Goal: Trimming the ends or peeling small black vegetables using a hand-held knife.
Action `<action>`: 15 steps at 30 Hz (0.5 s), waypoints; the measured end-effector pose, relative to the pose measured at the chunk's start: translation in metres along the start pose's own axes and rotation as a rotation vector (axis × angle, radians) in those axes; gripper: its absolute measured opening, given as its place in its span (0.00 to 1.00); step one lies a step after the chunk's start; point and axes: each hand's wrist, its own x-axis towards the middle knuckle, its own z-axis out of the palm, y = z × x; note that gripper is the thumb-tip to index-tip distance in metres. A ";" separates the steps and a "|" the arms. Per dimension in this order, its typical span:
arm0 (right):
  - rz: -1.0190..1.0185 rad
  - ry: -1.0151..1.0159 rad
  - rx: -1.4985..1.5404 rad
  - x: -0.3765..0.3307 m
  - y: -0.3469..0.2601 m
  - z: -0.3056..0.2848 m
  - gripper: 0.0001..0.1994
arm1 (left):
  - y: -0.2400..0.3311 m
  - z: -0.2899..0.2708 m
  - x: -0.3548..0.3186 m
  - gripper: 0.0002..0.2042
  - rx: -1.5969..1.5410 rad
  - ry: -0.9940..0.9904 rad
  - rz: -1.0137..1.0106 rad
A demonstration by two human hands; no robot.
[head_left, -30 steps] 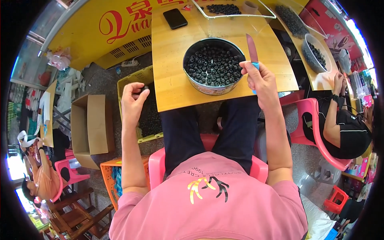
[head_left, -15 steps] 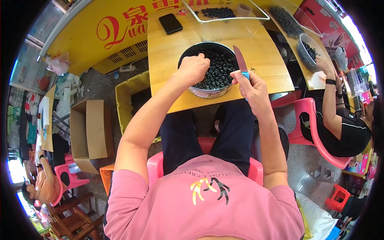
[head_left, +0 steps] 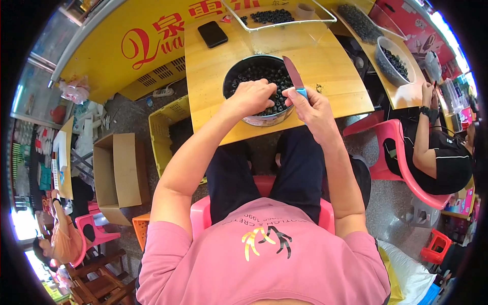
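A round metal bowl [head_left: 268,120] stands near the front edge of the wooden table, holding many small, dark, round pieces [head_left: 252,73]. My left hand [head_left: 250,97] reaches over its near side. Those fingers are curled downward, with the tips partly hidden, so whatever they pinch cannot be made out. Just beside it, at the bowl's right rim, my right hand [head_left: 315,114] grips a knife [head_left: 293,73] by its blue handle. The blade points up and away from me, over the right side of the bowl.
On the wooden table [head_left: 335,66] lie a black phone [head_left: 212,34] and a white-rimmed clear tray [head_left: 334,20] with more dark pieces. A yellow crate [head_left: 154,134] and cardboard box [head_left: 127,168] stand left. A co-worker [head_left: 442,162] sits right, near a clear bowl [head_left: 382,66].
My left hand has shifted right and toward me, closer to my right hand. The knife has moved slightly left. The co-worker's hand has left the clear bowl.
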 end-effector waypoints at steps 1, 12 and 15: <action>0.004 0.004 -0.001 -0.001 0.000 -0.002 0.12 | 0.000 0.003 0.002 0.14 -0.016 0.047 0.034; 0.029 0.069 0.001 0.002 0.002 -0.005 0.12 | 0.006 -0.031 -0.017 0.09 -0.494 0.170 -0.005; 0.019 0.092 0.025 0.005 0.000 0.004 0.11 | 0.018 -0.044 -0.036 0.10 -1.037 0.174 -0.021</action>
